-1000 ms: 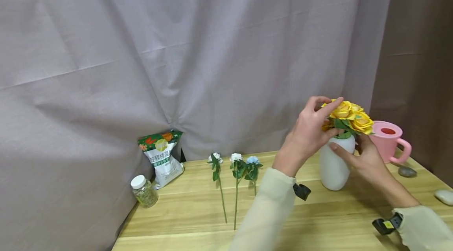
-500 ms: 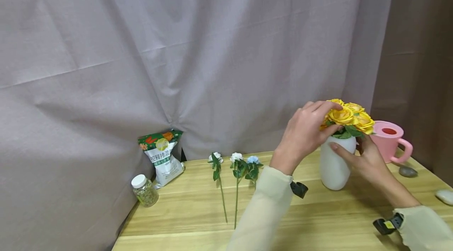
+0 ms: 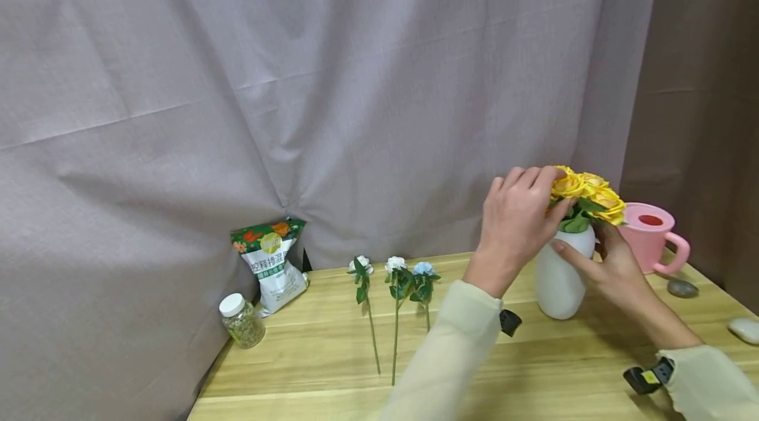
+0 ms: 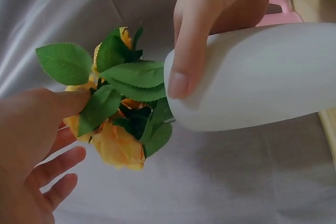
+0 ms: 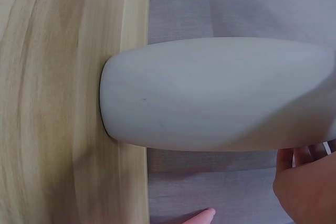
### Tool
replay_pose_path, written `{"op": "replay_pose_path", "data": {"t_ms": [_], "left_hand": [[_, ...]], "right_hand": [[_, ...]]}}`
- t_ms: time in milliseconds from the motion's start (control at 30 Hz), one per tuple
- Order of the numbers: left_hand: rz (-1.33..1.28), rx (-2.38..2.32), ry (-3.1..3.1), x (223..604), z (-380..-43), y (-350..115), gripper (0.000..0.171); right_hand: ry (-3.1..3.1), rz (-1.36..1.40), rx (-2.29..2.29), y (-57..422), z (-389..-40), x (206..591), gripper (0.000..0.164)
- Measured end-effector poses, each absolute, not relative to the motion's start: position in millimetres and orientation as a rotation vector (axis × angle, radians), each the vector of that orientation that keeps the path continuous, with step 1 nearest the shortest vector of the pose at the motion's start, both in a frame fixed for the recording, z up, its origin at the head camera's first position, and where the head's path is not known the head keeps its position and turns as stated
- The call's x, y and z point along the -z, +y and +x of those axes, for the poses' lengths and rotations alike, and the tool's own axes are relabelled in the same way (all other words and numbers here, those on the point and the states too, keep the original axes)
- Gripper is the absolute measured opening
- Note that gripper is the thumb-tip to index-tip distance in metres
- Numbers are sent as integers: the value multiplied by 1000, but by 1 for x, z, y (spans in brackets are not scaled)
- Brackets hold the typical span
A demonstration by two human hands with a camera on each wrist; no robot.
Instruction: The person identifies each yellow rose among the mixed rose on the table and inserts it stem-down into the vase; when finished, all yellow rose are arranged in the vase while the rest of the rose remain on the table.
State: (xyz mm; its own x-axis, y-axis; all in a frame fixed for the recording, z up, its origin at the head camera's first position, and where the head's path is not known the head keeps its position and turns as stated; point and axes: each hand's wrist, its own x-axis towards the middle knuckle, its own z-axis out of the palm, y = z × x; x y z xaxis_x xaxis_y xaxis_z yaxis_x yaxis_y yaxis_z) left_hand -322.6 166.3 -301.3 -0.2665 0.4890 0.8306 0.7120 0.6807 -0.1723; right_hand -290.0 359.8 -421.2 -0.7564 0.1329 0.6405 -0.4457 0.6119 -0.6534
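Observation:
A white vase (image 3: 560,282) stands upright on the wooden table (image 3: 308,355) with a bunch of yellow roses (image 3: 606,202) in its mouth. My right hand (image 3: 619,269) grips the vase near its top, thumb on the front and the other fingers behind. At the left side of the blooms, my left hand (image 3: 514,220) pinches one yellow rose (image 4: 119,145) between thumb and fingers; the index fingertip is hidden behind petals in the left wrist view. Green leaves (image 4: 131,80) spread over the vase's rim. In the right wrist view the vase's base (image 5: 113,98) rests on the table.
Right of the vase are a pink watering can (image 3: 646,243), a dark stone (image 3: 682,288) and a pale stone (image 3: 744,330). Two white flowers (image 3: 395,265) and a blue flower (image 3: 423,268) lie mid-table. Further left are a bag (image 3: 273,269) and a lidded jar (image 3: 243,322).
My left hand has shifted around the left side of the roses, its fingers first lifting over the top, then curling lower. The blooms have moved slightly. My right hand keeps its hold on the vase.

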Motion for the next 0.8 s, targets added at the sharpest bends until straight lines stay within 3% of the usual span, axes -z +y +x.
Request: {"op": "replay_pose_path", "data": {"t_ms": [433,800], "left_hand": [[-890,312,-1920,307,-330,174,31],[-1015,296,-1948,311,-326,170,32]], "right_hand": [[-2200,190,-1158,357,-289,422,94],[-2124,293,-1080,360,-296,423,96]]}}
